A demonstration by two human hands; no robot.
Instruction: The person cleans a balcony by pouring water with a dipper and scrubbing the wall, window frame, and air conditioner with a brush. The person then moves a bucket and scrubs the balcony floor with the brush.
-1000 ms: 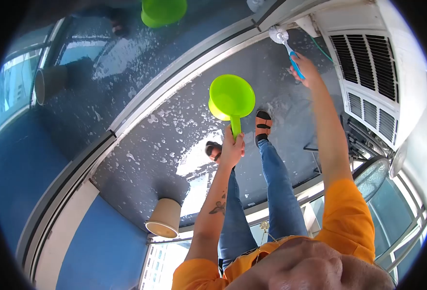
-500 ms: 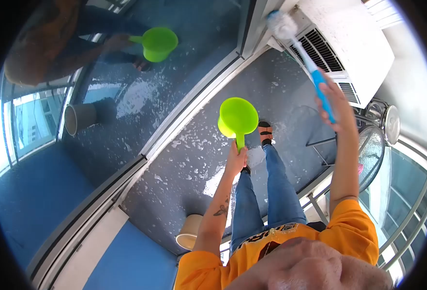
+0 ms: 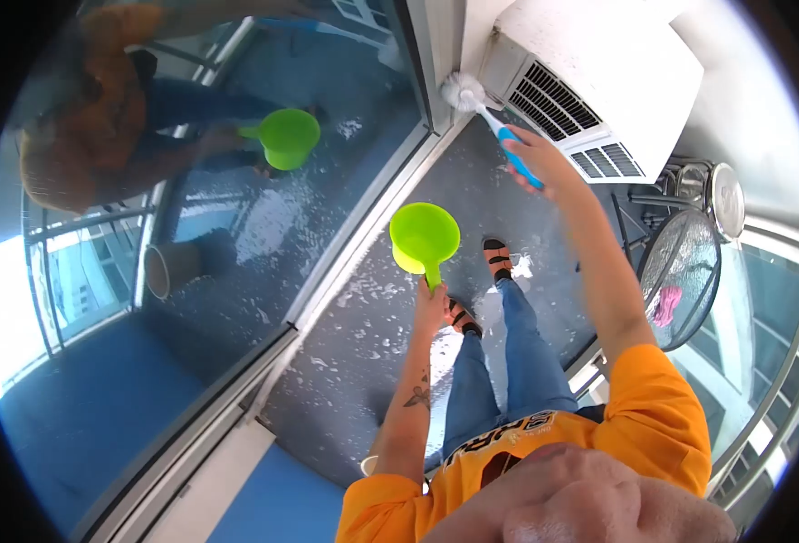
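Observation:
My left hand (image 3: pixel 431 306) is closed around the handle of a lime-green water dipper (image 3: pixel 425 233), held over the wet floor with its bowl facing up. Out to the upper right, my right hand (image 3: pixel 545 163) grips the blue handle of a toilet brush (image 3: pixel 497 128). The brush's round white bristle head is close to the frame of the glass door (image 3: pixel 444 68); whether it touches cannot be made out. The glass reflects the green dipper and my body.
Suds and water lie on the grey floor (image 3: pixel 345 335). A white air-conditioner unit (image 3: pixel 598 90) stands at the upper right. Beside it are folded chairs and a round glass tabletop (image 3: pixel 682 271) with a pink cloth (image 3: pixel 665 306). A bucket (image 3: pixel 368 465) is mostly hidden by my left arm.
My right hand and the brush have moved left and down, from the air-conditioner's side toward the door frame. The view has shifted, and the dipper sits slightly lower and left.

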